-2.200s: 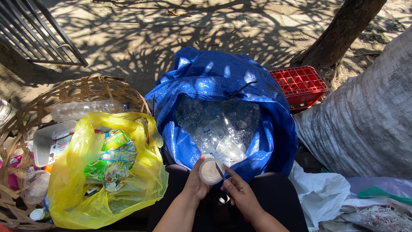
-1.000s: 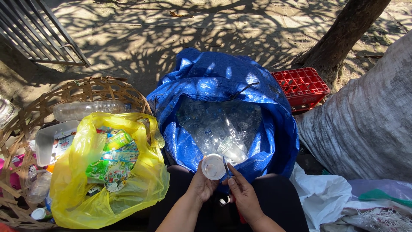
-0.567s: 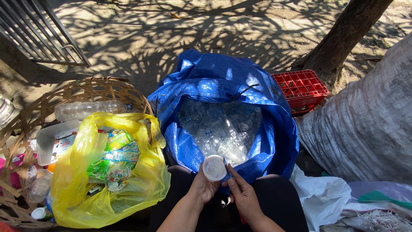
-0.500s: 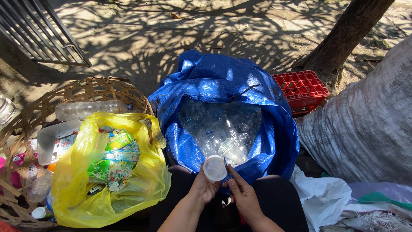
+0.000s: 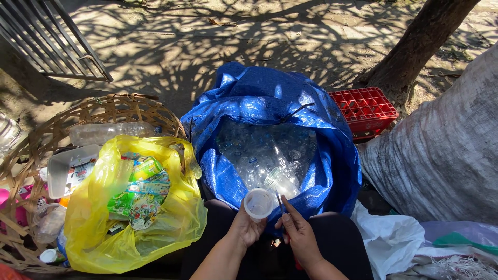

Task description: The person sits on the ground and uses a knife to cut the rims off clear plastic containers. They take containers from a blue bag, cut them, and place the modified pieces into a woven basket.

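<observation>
Gripping a clear plastic cup (image 5: 259, 203), left hand (image 5: 245, 228) fingers clamp its near side; right hand (image 5: 300, 236) fingers pinch a thin blade (image 5: 279, 201) just right.

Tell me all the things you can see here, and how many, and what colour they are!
plastic cup: one, clear whitish, held up over the near edge of the blue sack
thin blade-like tool: one, dark, beside the cup
blue sack: one, open, centre, full of clear plastic bottles, too many to count
yellow bag: one, left, holding green wrappers
woven basket: one, brown, far left, behind the yellow bag
long clear bottle: one, lying in the basket
red crate: one, right, by the tree trunk
grey sack: one, far right
metal gate: one, top left
left hand: holds the cup
right hand: holds the tool
</observation>
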